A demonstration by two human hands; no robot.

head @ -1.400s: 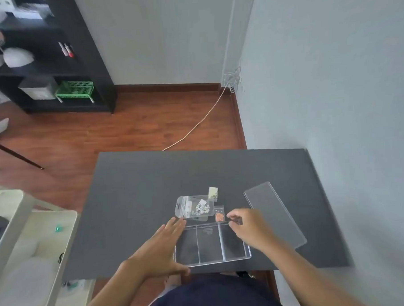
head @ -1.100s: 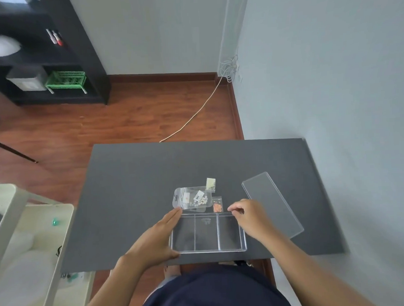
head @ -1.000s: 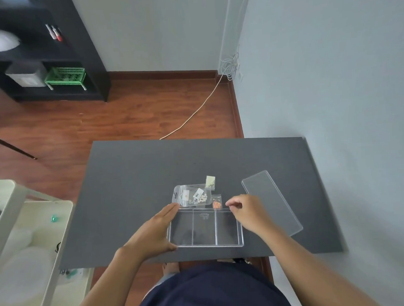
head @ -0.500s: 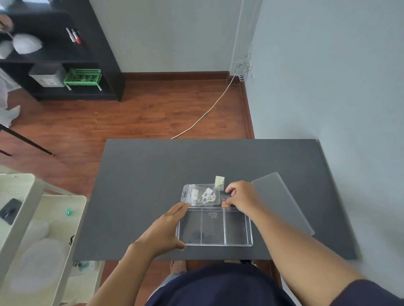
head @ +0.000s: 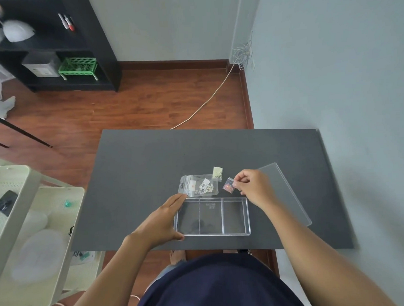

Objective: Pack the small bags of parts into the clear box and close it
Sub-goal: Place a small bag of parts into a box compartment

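A clear box (head: 212, 233) with three compartments, all bare, lies near the front edge of the dark grey table (head: 150, 169). My left hand (head: 163, 220) clasps the box's left end. My right hand (head: 253, 186) pinches a small bag of orange parts (head: 228, 186) by its corner, tilted, just beyond the box's far right corner. A larger clear bag of pale parts (head: 199, 188) lies flat behind the box. A small yellowish bag (head: 217, 173) rests beside it, further back. The clear lid (head: 288, 195) lies on the table to the right, partly hidden by my right hand.
A grey wall (head: 343, 77) runs along the table's right side. A cream cart (head: 26, 230) stands left of the table. A black shelf unit (head: 52, 43) with a green basket (head: 78, 65) is at the far left. A cable (head: 205, 101) crosses the wooden floor.
My right hand reached from the box's far right corner to the orange bag, pinched it and tipped it up off the table. My left hand stayed on the box's left end.
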